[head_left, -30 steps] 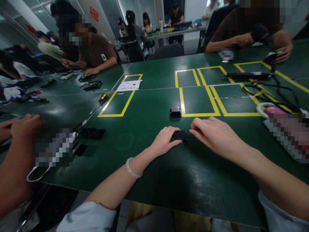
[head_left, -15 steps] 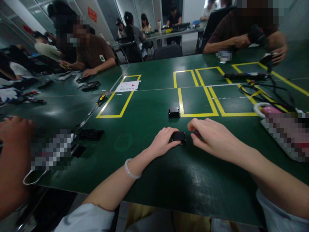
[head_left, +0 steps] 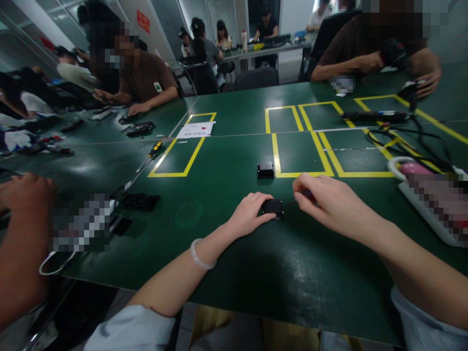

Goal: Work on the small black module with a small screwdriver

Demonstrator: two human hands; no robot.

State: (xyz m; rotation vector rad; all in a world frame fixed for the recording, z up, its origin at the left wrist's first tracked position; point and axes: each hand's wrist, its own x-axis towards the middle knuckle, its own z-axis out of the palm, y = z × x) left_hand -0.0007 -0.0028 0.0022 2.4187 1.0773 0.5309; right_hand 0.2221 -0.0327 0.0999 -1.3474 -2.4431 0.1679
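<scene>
Thumb and fingers of my left hand (head_left: pixel 252 212) grip the left side of a small black box-shaped part (head_left: pixel 274 208) resting on the green table (head_left: pixel 234 263). Small bright spots show at its right corners. To the right of it, apart from it, my right hand (head_left: pixel 321 195) is closed with its fingertips pinched together. A small dark thing shows partly inside those fingers, too hidden to name. Just beyond my hands stands a second, similar black part (head_left: pixel 265 169), touched by neither hand.
Yellow tape outlines (head_left: pixel 303 174) mark the table ahead. A screwdriver (head_left: pixel 155 148) lies to the left, near a paper sheet (head_left: pixel 196 130). Black cables (head_left: pixel 413 141) and an electric screwdriver (head_left: pixel 376 116) lie at right. A co-worker's arm (head_left: pixel 25 234) reaches in at left; other people sit opposite.
My right hand has drawn slightly away to the right from the black part, its fingertips closer together. My left hand keeps its grip. The whole view has shifted slightly.
</scene>
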